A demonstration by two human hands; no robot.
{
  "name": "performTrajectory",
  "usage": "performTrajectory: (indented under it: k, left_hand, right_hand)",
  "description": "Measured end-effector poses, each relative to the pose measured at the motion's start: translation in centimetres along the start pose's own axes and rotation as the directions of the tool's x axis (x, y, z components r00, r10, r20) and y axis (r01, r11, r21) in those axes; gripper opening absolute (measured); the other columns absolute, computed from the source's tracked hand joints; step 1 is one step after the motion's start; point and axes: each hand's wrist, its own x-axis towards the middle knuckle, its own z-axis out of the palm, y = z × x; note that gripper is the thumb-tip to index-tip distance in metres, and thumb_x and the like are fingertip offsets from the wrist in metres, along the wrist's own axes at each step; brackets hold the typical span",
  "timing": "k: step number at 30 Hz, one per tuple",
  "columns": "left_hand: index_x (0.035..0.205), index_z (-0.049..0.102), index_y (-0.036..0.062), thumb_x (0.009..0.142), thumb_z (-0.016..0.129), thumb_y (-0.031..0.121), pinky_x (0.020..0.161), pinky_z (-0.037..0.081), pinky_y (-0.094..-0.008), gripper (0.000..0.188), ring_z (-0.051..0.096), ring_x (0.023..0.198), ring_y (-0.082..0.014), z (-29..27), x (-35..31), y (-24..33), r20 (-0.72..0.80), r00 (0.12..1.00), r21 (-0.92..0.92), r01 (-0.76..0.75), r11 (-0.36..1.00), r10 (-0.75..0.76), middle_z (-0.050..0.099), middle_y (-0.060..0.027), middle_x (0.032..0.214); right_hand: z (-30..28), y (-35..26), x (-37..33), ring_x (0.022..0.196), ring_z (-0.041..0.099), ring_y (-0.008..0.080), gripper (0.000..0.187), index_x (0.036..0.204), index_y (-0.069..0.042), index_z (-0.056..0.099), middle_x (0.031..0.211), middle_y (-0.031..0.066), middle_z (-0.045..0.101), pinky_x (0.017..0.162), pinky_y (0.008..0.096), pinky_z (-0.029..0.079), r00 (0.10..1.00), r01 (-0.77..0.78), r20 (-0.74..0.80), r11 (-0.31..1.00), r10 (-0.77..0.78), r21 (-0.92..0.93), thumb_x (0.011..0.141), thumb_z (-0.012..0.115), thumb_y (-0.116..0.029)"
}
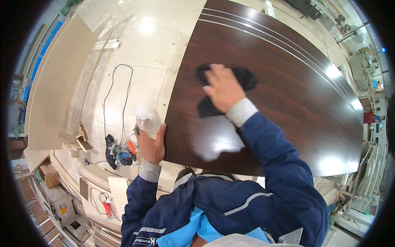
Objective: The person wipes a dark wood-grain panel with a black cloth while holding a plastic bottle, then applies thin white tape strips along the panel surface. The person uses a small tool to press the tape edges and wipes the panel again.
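A large dark brown wood-grain panel (288, 107) with a glossy surface and pale inlaid lines near its far edge lies in front of me. On it, my right hand (225, 87) presses flat on a bunched black cloth (207, 108), fingers stretched out and slightly blurred. Parts of the cloth stick out on both sides of the hand. At the panel's left edge, my left hand (152, 145) is wrapped round a clear plastic bottle (149, 122) with a whitish top. Its fingers are partly hidden behind the bottle.
On the floor to the left lies a blue power tool (124, 157) with a looping grey cord (104, 99). Beyond it leans a big beige panel (61, 90). Wood offcuts (82, 140) and a red tool (108, 209) lie nearer. Another person (368, 118) stands far right.
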Motion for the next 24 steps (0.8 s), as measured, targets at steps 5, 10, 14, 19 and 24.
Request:
performTrajectory:
  k: [5, 10, 14, 19, 24]
  left_hand:
    - [0.139, 0.061, -0.0044, 0.099, 0.084, 0.034, 0.103, 0.051, -0.0437, 0.060, 0.069, 0.113, -0.0331, -1.5, -1.2, -0.9, 0.015, 0.998, -0.302, 0.070, 0.951, -0.068, 0.073, -0.0187, 0.124]
    - [0.134, 0.066, -0.0063, 0.100, 0.084, 0.028, 0.101, 0.053, -0.0390, 0.051, 0.068, 0.113, -0.0263, -7.0, -5.3, -5.0, -0.138, 0.976, -0.249, 0.132, 0.960, -0.170, 0.073, -0.0161, 0.123]
    - [0.137, 0.064, -0.0060, 0.101, 0.083, 0.030, 0.102, 0.053, -0.0380, 0.054, 0.067, 0.116, -0.0255, -12.9, -9.1, -10.7, -0.159, 0.945, -0.219, 0.250, 0.943, -0.287, 0.071, -0.0159, 0.129]
    - [0.150, 0.053, -0.0035, 0.104, 0.080, 0.031, 0.110, 0.050, -0.0390, 0.064, 0.065, 0.121, -0.0265, -16.7, -12.9, -15.9, -0.237, 0.900, -0.244, 0.310, 0.919, -0.367, 0.067, -0.0146, 0.133]
    - [0.147, 0.054, -0.0035, 0.104, 0.080, 0.034, 0.108, 0.051, -0.0394, 0.062, 0.065, 0.120, -0.0261, -16.6, -9.3, -17.9, -0.219, 0.907, -0.230, 0.310, 0.922, -0.360, 0.067, -0.0138, 0.133]
  right_hand:
    - [-4.0, 5.4, -3.2, 0.150, 0.044, 0.0450, 0.061, 0.149, 0.006, 0.058, 0.162, 0.0289, 0.049, 0.126, 0.0574, 0.033, 0.776, -0.629, -0.124, 0.746, 0.618, -0.218, 0.112, 0.049, -0.042]
    - [-3.3, -9.7, -4.7, 0.156, 0.039, 0.0463, 0.064, 0.155, 0.004, 0.054, 0.166, 0.0300, 0.044, 0.129, 0.0582, 0.029, 0.930, -0.248, 0.222, 0.946, 0.292, -0.208, 0.112, 0.051, -0.044]
    - [-2.7, -19.0, -8.8, 0.161, 0.033, 0.0431, 0.061, 0.155, -0.001, 0.055, 0.170, 0.0262, 0.041, 0.133, 0.0571, 0.022, 0.984, -0.089, 0.165, 0.989, 0.069, 0.115, 0.108, 0.058, -0.040]
    - [-3.7, -6.3, -12.4, 0.152, 0.042, 0.0483, 0.053, 0.148, 0.004, 0.060, 0.161, 0.0294, 0.049, 0.123, 0.0633, 0.036, 0.889, -0.414, 0.041, 0.839, 0.456, -0.354, 0.111, 0.051, -0.033]
    - [-3.1, 8.3, -11.0, 0.161, 0.033, 0.0430, 0.069, 0.166, -0.005, 0.043, 0.172, 0.0261, 0.038, 0.131, 0.0562, 0.027, 0.471, -0.851, -0.113, 0.416, 0.875, -0.321, 0.115, 0.036, -0.051]
